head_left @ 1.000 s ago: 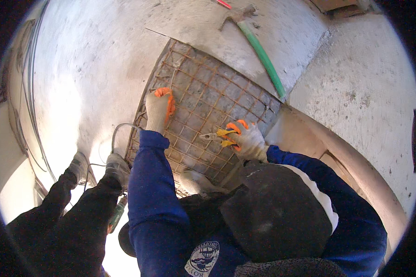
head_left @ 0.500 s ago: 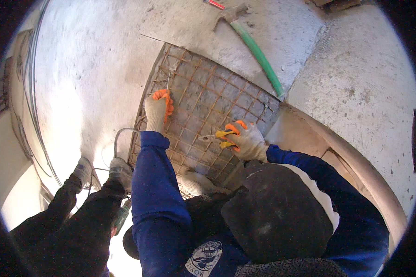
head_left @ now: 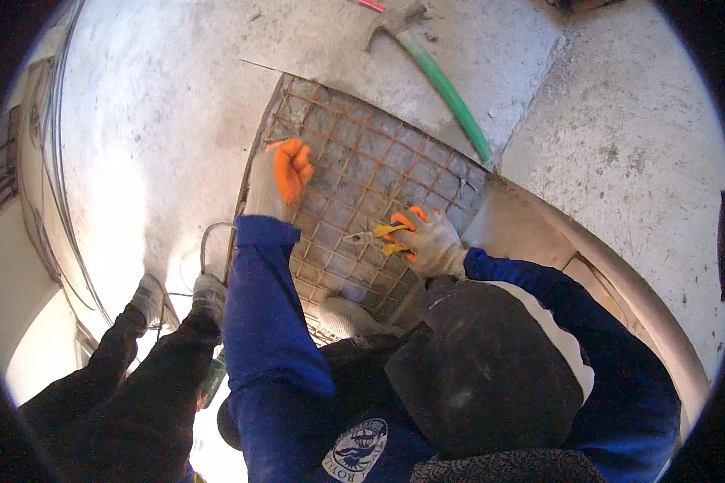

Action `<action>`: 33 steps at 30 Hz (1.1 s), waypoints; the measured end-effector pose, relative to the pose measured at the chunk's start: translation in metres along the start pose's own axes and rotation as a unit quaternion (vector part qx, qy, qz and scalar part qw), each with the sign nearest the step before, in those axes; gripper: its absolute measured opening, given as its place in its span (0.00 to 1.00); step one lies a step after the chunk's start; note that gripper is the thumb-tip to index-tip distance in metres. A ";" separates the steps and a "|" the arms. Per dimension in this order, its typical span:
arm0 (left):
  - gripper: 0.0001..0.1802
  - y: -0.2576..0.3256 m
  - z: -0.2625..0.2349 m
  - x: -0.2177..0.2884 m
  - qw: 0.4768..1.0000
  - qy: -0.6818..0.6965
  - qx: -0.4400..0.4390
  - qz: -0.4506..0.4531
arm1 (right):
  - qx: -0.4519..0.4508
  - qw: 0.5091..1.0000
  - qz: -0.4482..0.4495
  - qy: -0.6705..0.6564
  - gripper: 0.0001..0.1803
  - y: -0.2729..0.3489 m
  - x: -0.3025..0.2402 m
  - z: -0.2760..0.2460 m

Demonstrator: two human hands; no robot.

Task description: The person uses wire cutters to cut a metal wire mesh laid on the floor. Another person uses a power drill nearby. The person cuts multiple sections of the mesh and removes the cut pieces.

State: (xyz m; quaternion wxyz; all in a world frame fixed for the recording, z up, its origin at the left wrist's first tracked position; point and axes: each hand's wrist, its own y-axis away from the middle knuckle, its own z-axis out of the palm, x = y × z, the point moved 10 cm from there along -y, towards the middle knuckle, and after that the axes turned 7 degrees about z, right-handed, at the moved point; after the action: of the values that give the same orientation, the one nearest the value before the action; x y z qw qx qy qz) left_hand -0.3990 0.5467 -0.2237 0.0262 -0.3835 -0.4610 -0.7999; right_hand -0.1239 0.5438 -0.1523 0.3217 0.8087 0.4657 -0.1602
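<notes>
A rusty wire mesh panel (head_left: 354, 153) lies flat on the concrete floor in front of me. My left hand (head_left: 280, 179), in a white glove with orange fingers, rests on the mesh near its left edge and holds nothing. My right hand (head_left: 428, 241), gloved the same way, grips yellow-handled pliers (head_left: 372, 235). Their jaws point left and touch a mesh wire near the panel's middle. Both my sleeves are blue. A dark cap hides the near edge of the mesh.
A hammer with a green handle (head_left: 447, 92) lies on the floor beyond the mesh's far right corner. Another person's dark-trousered legs and grey shoes (head_left: 208, 294) stand at the lower left, beside a loop of wire (head_left: 207, 237). A curved concrete edge (head_left: 620, 274) runs along the right.
Almost nothing. Both hands stay in place on the mesh, and the whole picture has shifted only slightly.
</notes>
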 end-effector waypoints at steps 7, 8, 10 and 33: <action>0.08 0.010 -0.003 -0.013 0.999 -0.043 0.001 -0.025 | 0.026 1.000 0.001 0.015 0.29 0.001 -0.001 -0.002; 0.07 0.012 -0.008 -0.013 0.996 -0.090 0.026 -0.010 | 0.013 1.000 0.005 0.017 0.29 0.001 0.001 0.001; 0.03 0.013 -0.018 -0.002 0.971 -0.217 0.093 0.050 | 0.015 1.000 -0.002 0.017 0.29 0.001 0.000 0.002; 0.05 -0.018 -0.020 0.020 0.906 -0.391 0.082 0.141 | 0.062 0.995 0.005 -0.079 0.23 -0.010 -0.002 -0.026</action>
State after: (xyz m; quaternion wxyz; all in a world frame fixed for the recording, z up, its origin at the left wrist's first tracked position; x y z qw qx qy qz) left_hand -0.4320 0.5484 -0.2294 -0.0125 -0.7229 -0.4398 -0.5328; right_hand -0.1341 0.5635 -0.1359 0.3071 0.8144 0.4240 -0.2505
